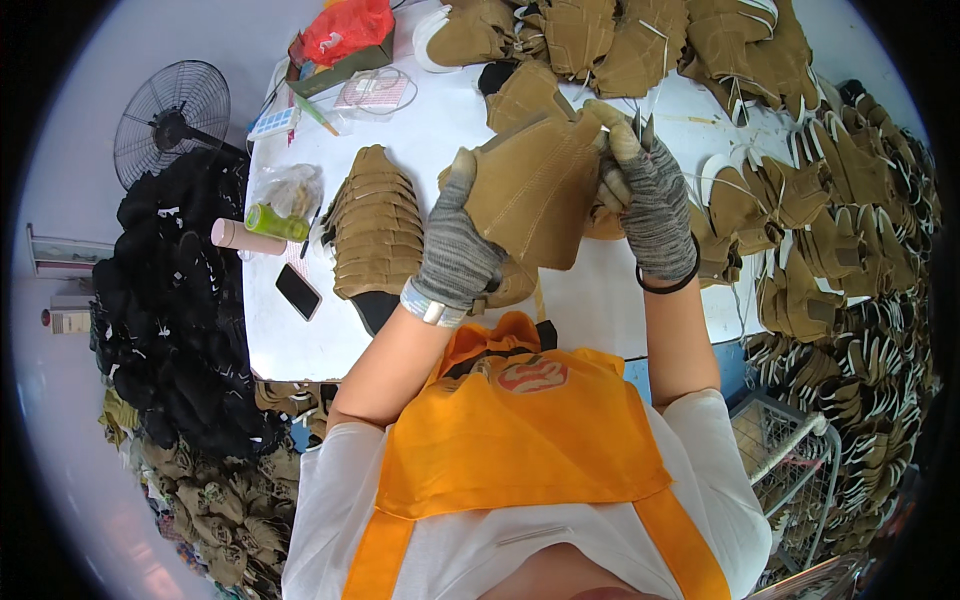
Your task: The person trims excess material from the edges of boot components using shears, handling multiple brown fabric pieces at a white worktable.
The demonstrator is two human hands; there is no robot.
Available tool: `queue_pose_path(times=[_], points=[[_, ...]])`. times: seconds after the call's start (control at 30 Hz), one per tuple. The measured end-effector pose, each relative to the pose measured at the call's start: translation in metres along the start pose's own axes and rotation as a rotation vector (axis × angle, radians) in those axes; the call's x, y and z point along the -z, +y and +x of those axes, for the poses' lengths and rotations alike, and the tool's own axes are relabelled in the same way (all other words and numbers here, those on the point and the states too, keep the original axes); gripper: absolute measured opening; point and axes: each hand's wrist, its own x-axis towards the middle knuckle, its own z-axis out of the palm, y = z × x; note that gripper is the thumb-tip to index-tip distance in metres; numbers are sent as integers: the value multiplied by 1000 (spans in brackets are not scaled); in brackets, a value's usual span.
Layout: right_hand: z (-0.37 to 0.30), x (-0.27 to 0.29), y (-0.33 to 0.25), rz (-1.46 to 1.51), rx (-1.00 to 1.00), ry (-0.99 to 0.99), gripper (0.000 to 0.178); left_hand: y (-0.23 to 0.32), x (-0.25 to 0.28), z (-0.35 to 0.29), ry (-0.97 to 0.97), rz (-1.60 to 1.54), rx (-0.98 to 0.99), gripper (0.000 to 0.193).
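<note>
Left fingers (461, 178) clamped on brown upper (535, 195); right fingers (622, 140) curled at edge, grip unclear. Dark pointed tip (648, 131) beside right fingers could nick upper if left grip slips.

Two gloved hands (462, 240) (648, 195) hold one brown piece (532, 195). Near the bench's (605, 310) left edge lie one phone (298, 292), one calculator (273, 122) and two bottles (243, 236) (275, 222); beyond, one fan (172, 128).
</note>
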Motion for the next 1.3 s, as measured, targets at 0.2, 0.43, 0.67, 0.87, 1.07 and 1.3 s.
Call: queue_pose_path(times=[0.2,0.43,0.67,0.87,1.07,1.3], points=[[-10,-12,6,149,58,36,36,-2,18,-28,99,523,-183,51],[-15,8,49,-509,525,17,30,14,52,-52,7,1077,-466,41],[-45,-23,28,299,-129,-179,20,9,49,-49,-58,453,-355,78],[-49,-28,35,124,-168,-191,32,4,36,-45,91,154,-215,88],[-49,-32,31,8,-80,-252,32,7,40,-47,97,98,-181,79],[-59,-48,22,-139,75,-264,30,16,38,-51,-45,-6,-239,62]])
